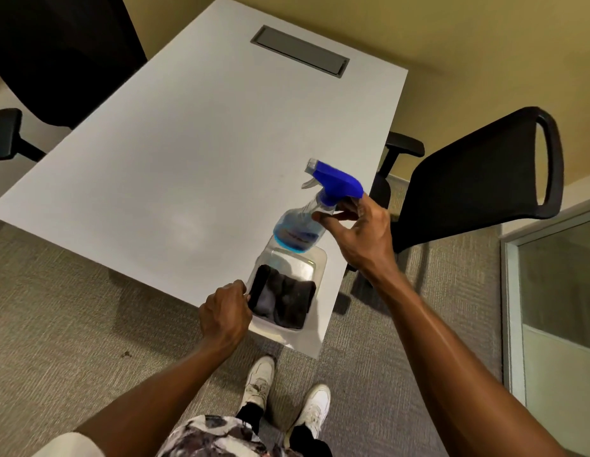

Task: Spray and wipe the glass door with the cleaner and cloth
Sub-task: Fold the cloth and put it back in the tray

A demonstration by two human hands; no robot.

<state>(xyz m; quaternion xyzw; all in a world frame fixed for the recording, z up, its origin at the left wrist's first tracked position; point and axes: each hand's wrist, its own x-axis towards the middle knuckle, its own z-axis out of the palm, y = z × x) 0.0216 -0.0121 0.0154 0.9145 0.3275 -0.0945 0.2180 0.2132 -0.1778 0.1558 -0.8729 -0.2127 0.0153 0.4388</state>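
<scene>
A clear spray bottle [307, 222] with blue liquid and a blue trigger head is tilted just above a clear plastic tub [320, 258] at the near right corner of the white table [188, 143]. My right hand [363, 232] grips the bottle by its neck. A dark folded cloth [283, 301] lies in the tub's near end. My left hand [226, 313] is closed on the cloth's left edge at the tub rim. A glass door [561, 285] with a pale frame shows at the right edge.
A black office chair [478, 179] stands right of the table, close to my right arm. Another black chair [56, 57] is at the far left. A grey cable hatch [300, 51] is set in the table's far end. Grey carpet and my white shoes lie below.
</scene>
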